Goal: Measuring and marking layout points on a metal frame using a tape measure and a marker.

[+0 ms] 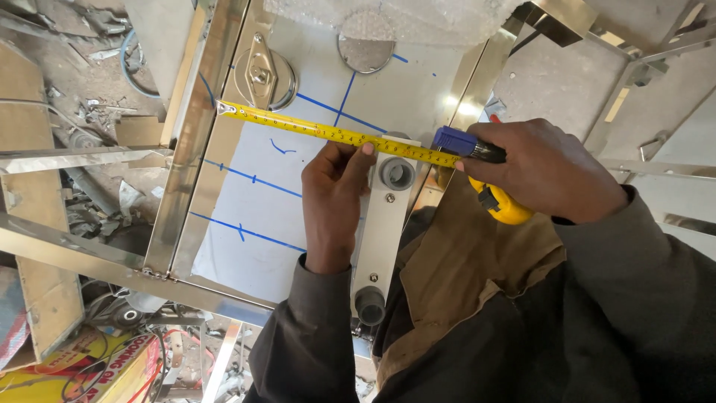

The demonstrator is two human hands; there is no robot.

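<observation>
My right hand (548,175) closes its grip on the yellow tape measure (501,207) and blue marker (464,143); my left hand (335,198) pinches the tape blade (328,132) flat across the steel panel (298,194), end hook (222,109) caught on the frame rail (195,127) for a taut reading.

A flattened yellow carton (89,366) with red printing lies at the near left corner of the scene, down on the floor among scrap, partly crossed by thin dark cables and by a strip of metal. Just left of it, at the very edge of the view, a scrap of red-and-white striped packaging (10,317) shows beside a leaning wooden board. At the far top, a sheet of clear bubble wrap (395,16) covers the upper edge of the steel panel.
</observation>
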